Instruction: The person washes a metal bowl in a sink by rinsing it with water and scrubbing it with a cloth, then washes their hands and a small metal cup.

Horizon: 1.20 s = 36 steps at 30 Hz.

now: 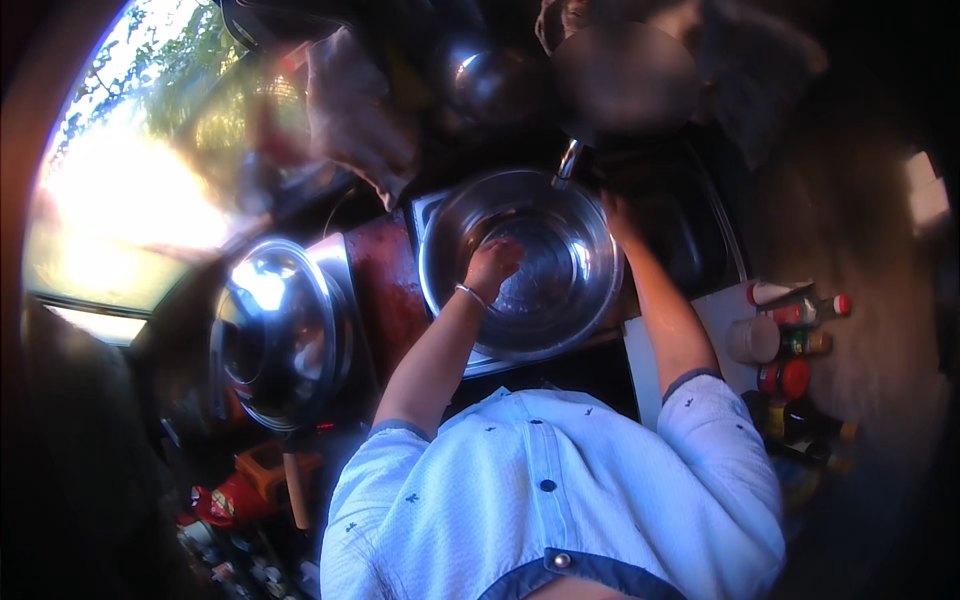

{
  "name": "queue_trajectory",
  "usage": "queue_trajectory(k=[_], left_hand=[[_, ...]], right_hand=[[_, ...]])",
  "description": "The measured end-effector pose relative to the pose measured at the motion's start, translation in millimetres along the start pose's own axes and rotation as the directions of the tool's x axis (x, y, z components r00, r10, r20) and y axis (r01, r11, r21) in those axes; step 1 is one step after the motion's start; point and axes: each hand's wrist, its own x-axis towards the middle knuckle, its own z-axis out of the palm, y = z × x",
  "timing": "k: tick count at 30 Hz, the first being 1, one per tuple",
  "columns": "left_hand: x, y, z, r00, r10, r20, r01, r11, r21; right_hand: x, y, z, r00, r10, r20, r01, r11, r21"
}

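Observation:
A large round stainless steel basin (pixel 525 330) rests over the sink (pixel 424 214), below a metal faucet (pixel 568 161). My left hand (pixel 496 262), with a bracelet at the wrist, reaches inside the basin with its fingers bent. I cannot tell whether anything is in its grasp. What looks like shallow clear water (pixel 532 277) lies at the bottom of the basin. My right hand (pixel 618 216) is by the basin's right rim; its fingers are dim and blurred, so any grip on the rim cannot be made out.
To the left is a pan with a shiny domed lid (pixel 281 337) and a wooden handle (pixel 295 484). Several bottles and jars, including a red-lidded jar (pixel 784 377), line the right side. A pale cloth (pixel 356 112) hangs near the bright window (pixel 127 187).

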Motion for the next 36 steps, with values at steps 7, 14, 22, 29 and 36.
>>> queue_trajectory(k=[7, 14, 22, 29, 36], left_hand=[[35, -34, 5, 0.994, -0.112, 0.018, 0.113, 0.989, -0.099], [60, -19, 40, 0.996, -0.07, 0.059, 0.079, 0.983, -0.165], [99, -37, 54, 0.98, 0.055, 0.189, 0.005, 0.953, -0.303], [77, -17, 33, 0.991, 0.067, 0.119, 0.06, 0.568, -0.821], [103, -82, 16, 0.972, -0.02, -0.236, -0.091, 0.888, -0.45]], right_hand=[[3, -12, -21, 0.973, 0.027, -0.231, -0.009, 0.997, 0.077], [5, -28, -29, 0.978, -0.203, 0.045, 0.195, 0.971, 0.139], [-44, -89, 33, 0.97, -0.174, 0.171, 0.069, 0.868, 0.492], [-55, -121, 102, 0.86, 0.016, 0.511, -0.508, -0.069, 0.858], [-81, -101, 118, 0.757, 0.357, 0.547, -0.58, -0.016, 0.814]])
